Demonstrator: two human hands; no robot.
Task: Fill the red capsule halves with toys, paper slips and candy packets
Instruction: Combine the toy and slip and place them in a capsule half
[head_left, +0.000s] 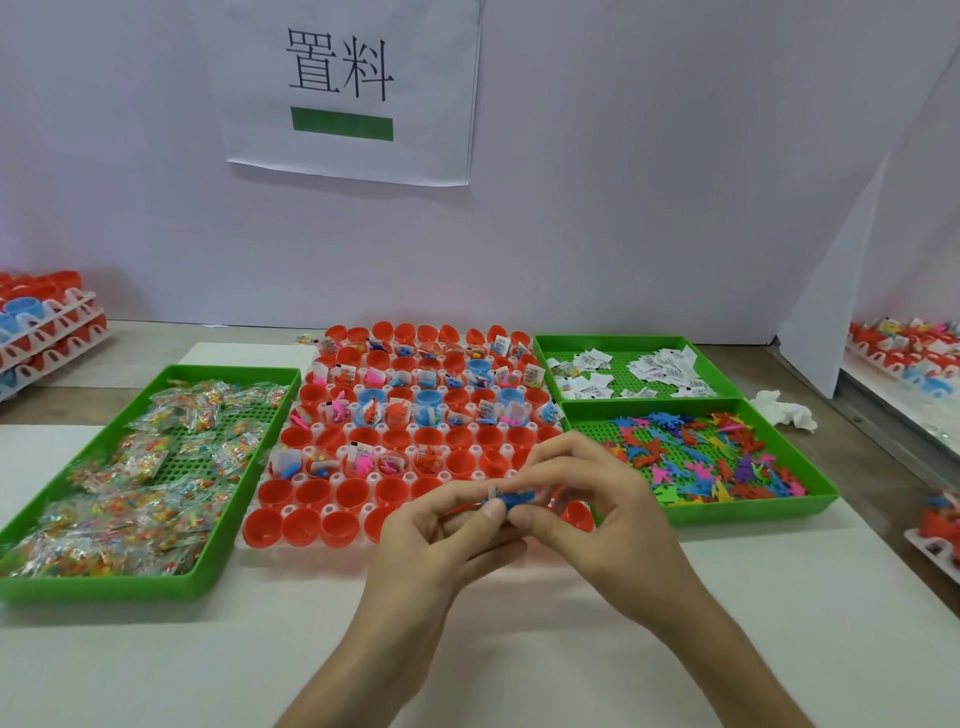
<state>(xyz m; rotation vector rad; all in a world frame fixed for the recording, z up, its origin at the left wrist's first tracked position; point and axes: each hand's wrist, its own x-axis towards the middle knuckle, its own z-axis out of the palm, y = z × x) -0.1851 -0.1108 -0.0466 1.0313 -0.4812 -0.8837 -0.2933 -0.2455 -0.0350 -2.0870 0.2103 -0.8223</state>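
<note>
The person holds a small blue toy (511, 500) with both hands close together. The left hand (441, 535) and the right hand (587, 499) each pinch it with thumb and fingers. A little white bit (492, 492) shows next to the toy, but it is too small to tell what it is.

Under the hands and just past them sit the red capsule halves (306, 493), in rows in a white rack (332, 506). The rows nearest the hands have nothing in them. Many of the rows farther from the hands hold toys, slips and packets. A few blue halves (427, 399) sit among the red ones.

To the left of the left hand is a green tray (104, 587) full of candy packets (156, 447). To the right of the right hand is another green tray (753, 512) with little toys (701, 462) in many colors. Behind that one, farther from the hands, a third green tray (623, 340) holds white paper slips (660, 369).

A crumpled white tissue (784, 410) lies on the table past the toy tray. Racks of more capsules are stacked far off to the left (41, 322), and more capsules sit far off to the right (904, 348). A paper sign (343, 88) hangs on the wall above it all.
</note>
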